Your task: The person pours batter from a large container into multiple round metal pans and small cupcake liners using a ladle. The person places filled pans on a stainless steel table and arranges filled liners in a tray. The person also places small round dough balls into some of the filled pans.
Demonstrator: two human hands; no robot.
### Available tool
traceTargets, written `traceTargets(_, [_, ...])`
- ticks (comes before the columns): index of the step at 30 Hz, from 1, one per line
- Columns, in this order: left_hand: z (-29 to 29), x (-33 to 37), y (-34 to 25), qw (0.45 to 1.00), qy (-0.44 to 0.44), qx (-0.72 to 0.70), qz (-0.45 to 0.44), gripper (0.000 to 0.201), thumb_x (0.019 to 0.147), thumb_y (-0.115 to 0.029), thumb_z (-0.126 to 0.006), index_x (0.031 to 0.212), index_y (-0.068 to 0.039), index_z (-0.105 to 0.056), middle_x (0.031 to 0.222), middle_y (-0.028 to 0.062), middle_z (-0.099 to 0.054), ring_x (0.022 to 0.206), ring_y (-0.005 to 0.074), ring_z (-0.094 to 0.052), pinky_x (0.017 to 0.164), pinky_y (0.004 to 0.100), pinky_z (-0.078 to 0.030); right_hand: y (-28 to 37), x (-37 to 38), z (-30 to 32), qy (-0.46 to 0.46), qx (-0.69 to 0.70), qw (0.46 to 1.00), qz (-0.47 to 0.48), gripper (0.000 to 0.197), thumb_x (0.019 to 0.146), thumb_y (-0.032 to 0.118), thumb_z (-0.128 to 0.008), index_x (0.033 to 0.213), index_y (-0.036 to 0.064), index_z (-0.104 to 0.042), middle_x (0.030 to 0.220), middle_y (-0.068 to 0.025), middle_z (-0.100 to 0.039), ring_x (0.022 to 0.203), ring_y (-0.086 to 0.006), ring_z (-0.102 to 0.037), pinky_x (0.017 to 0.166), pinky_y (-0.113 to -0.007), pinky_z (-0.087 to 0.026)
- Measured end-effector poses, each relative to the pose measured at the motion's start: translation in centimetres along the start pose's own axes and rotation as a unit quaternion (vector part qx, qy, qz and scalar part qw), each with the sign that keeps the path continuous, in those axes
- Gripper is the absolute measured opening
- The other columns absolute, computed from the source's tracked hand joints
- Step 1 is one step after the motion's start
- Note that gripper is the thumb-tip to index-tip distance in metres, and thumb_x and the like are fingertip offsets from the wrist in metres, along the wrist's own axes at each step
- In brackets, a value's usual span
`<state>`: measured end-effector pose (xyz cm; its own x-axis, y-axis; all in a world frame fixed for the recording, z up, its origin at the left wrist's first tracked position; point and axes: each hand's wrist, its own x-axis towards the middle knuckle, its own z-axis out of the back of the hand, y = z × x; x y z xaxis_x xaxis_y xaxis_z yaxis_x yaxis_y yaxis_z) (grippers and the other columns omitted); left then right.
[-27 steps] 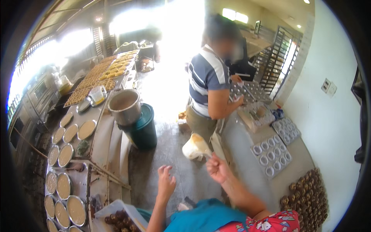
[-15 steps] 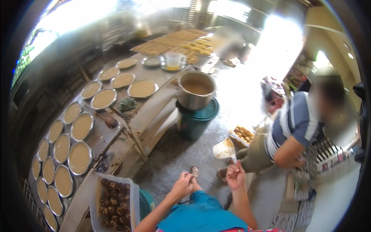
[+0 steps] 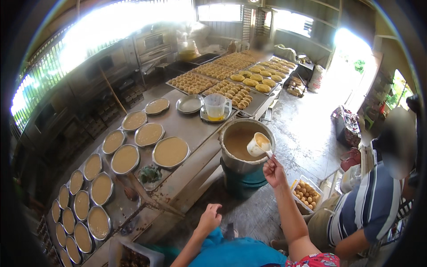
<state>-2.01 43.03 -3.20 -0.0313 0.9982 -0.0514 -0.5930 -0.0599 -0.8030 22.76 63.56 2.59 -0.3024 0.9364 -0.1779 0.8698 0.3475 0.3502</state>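
Observation:
My right hand (image 3: 275,172) is closed round the handle of a white dipper (image 3: 254,149). The dipper's cup is tilted above the right side of a large metal pot (image 3: 231,156), and its inside is coated with tan batter. Tan batter (image 3: 238,140) also lies inside the pot, which stands on a green lidded bin (image 3: 242,182). Low in front of me, my left hand (image 3: 209,219) holds nothing visible, its fingers loosely bent and apart. Several round metal pans of batter (image 3: 171,152) cover the table to my left.
On the metal table (image 3: 187,129) are a clear measuring jug (image 3: 215,107), an unfilled pan (image 3: 189,104) and a green cloth (image 3: 150,174). Trays of pastries (image 3: 191,82) lie beyond. A tub of round brown pieces (image 3: 307,196) sits near a person in a striped shirt (image 3: 362,204).
My right hand has carried the dipper forward and up, from beside the person to over the pot. My left hand's fingers have loosened. The view has tilted up, and the person appears farther right.

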Motion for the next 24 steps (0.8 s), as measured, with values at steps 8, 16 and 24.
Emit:
traceTargets(8, [4.4,22.1,0.9,0.994,-0.063,-0.022,-0.081,0.033,0.078,-0.007,-0.055,0.111,-0.005,-0.056,0.109,0.0164,-0.055,0.087,0.0320,-0.060,0.079,0.0396,-0.050,-2.2,14.9,1.3,-0.006,0.043,0.998,-0.043,0.025,0.096,0.023,-0.051,0.075,0.0102,-0.045,0.055,0.0020,-0.035,0.048,-0.0086,-0.027,0.045,-0.024,-0.026])
traceTargets(16, [16.4,57.7,13.4,0.910,-0.397,-0.096,0.078,0.045,0.078,-0.018,-0.070,0.110,0.005,-0.049,0.093,0.0206,-0.057,0.090,0.0322,-0.057,0.080,0.0405,-0.046,-3.5,23.8,1.6,-0.128,0.029,0.991,0.013,0.018,0.096,0.024,-0.051,0.083,0.0114,-0.050,0.052,0.0032,-0.034,0.045,-0.0079,-0.027,0.044,-0.023,-0.025])
traceTargets(24, [19.7,70.5,20.7,0.848,-0.293,-0.366,0.247,0.028,0.079,-0.008,-0.062,0.095,0.010,-0.050,0.084,0.0188,-0.061,0.054,0.0245,-0.062,0.041,0.0335,-0.054,-0.9,32.2,6.2,-0.183,-0.165,0.966,0.073,0.016,0.095,0.023,-0.054,0.082,0.0139,-0.051,0.053,0.0034,-0.033,0.046,-0.0069,-0.031,0.044,-0.023,-0.029])
